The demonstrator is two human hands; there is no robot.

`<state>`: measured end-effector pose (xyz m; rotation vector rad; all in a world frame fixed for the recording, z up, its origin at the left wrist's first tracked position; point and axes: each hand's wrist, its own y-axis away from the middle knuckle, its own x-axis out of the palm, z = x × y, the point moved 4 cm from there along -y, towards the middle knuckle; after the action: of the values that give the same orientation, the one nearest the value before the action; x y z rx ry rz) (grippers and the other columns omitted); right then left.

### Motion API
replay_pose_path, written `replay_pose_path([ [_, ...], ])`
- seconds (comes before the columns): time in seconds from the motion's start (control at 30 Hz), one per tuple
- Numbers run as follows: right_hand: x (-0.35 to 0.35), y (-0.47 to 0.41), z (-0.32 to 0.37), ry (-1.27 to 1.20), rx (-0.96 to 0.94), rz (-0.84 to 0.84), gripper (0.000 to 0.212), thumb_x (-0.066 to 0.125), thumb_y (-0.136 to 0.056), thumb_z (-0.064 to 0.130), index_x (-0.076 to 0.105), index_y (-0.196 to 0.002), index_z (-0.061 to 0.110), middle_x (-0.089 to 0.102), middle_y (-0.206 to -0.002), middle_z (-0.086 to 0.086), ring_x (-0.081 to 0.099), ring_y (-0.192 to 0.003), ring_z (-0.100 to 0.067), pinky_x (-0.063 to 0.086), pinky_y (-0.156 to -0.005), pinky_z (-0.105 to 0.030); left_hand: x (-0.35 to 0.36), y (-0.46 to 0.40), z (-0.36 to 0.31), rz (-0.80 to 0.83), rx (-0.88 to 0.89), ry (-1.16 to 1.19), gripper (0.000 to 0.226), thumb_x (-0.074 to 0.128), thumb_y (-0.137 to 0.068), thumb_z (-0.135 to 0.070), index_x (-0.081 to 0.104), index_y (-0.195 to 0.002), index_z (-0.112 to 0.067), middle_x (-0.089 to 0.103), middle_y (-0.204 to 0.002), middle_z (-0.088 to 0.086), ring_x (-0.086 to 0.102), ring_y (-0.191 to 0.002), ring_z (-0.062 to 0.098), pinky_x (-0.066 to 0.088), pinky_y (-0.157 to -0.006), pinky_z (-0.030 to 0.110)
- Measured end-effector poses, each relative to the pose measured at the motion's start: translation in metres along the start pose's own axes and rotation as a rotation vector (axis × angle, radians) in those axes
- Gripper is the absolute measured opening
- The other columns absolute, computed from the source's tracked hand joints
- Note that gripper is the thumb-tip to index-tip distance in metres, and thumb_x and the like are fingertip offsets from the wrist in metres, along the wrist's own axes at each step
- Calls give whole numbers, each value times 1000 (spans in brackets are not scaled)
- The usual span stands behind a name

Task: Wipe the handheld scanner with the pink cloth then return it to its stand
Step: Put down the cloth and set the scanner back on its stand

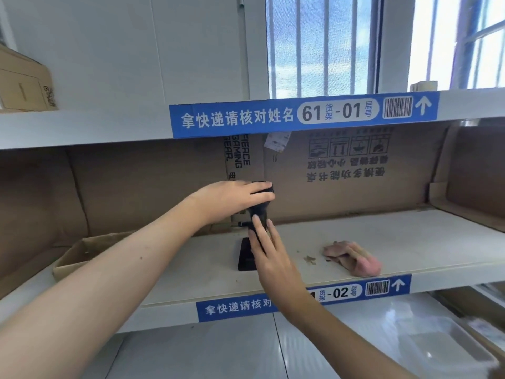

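The black handheld scanner (259, 212) stands upright in the middle of the second shelf, over its black stand (245, 257). My left hand (235, 198) lies over the scanner's head, fingers wrapped across its top. My right hand (269, 251) grips the scanner's handle lower down, hiding most of it. Whether the handle is seated in the stand I cannot tell. The pink cloth (352, 257) lies crumpled on the shelf, to the right of both hands and apart from them.
The white shelf (410, 242) carries a blue label strip at its front edge. A shallow cardboard tray (82, 251) sits at the left. Cardboard sheets (355, 181) line the back. Small crumbs (309, 259) lie beside the cloth. An upper shelf (82, 127) hangs close above.
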<state>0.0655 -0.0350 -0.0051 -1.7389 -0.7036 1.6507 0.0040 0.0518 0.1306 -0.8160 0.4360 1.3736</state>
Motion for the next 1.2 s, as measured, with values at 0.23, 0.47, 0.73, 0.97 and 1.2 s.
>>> replay_pose_path([
  [0.23, 20, -3, 9, 47, 57, 186, 79, 65, -80, -11, 24, -147, -3, -1, -161, -14, 9, -145, -41, 49, -100, -43, 20, -11, 1, 58, 37, 65, 65, 49, -97, 1, 29, -152, -28, 26, -161, 0, 49, -127, 31, 47, -98, 44],
  [0.47, 37, -9, 16, -33, 150, 201, 81, 62, -82, -13, 18, -149, -2, -3, -162, -9, 9, -146, -39, 49, -98, -40, 43, -12, 5, 87, 40, 88, 66, 44, -99, 0, 24, -155, -31, 23, -163, -4, 42, -133, 27, 44, -101, 40],
  [0.73, 49, -9, 20, -28, 140, 263, 82, 59, -83, -13, 12, -149, -3, -11, -161, -11, -2, -146, -39, 43, -105, -41, 67, -3, 0, 23, 14, 52, 82, 54, -90, 10, 19, -156, -23, 30, -154, 2, 32, -130, 22, 56, -82, 40],
  [0.97, 53, -9, 25, -43, 144, 279, 92, 66, -79, -12, 7, -150, -1, -15, -161, -8, -5, -146, -37, 49, -100, -40, 83, 8, 1, -16, -17, 95, 100, 56, -79, 20, 13, -158, -22, 29, -155, 5, 30, -135, 23, 57, -85, 34],
  [1.2, 58, -11, 18, -35, 153, 253, 97, 71, -74, -11, 11, -149, -1, -9, -162, -9, 0, -146, -37, 44, -104, -41, 88, 4, 3, -52, -26, 201, 86, 57, -86, 12, 18, -157, -18, 29, -160, 0, 30, -139, 19, 31, -113, 25],
])
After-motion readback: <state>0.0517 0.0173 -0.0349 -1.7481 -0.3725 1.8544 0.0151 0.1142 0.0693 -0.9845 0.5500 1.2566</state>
